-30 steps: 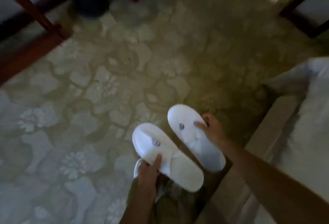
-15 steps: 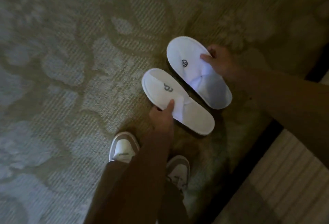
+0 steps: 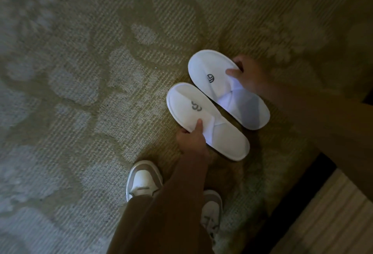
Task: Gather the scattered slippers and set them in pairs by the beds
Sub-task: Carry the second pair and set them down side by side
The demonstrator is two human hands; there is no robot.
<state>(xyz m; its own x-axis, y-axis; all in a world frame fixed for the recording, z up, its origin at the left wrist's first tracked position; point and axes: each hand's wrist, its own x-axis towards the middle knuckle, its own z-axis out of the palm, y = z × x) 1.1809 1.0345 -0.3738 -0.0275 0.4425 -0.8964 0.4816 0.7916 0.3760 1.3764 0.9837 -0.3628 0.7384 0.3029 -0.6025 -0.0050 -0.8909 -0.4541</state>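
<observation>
While the left hand (image 3: 191,140) grips one white slipper (image 3: 207,121) and the right hand (image 3: 247,76) pinches the other slipper (image 3: 228,89), both lie paired at centre frame, seemingly touching carpet (image 3: 80,92) beside the bed (image 3: 333,213); only release remains for this pair.

Dim indoor scene with a greenish cast. Two white slippers (image 3: 218,104) at centre are the brightest areas, sharp enough to show their logos. The patterned carpet (image 3: 80,92) softens and blurs toward nine o'clock. Deep shadow sits at four o'clock.
</observation>
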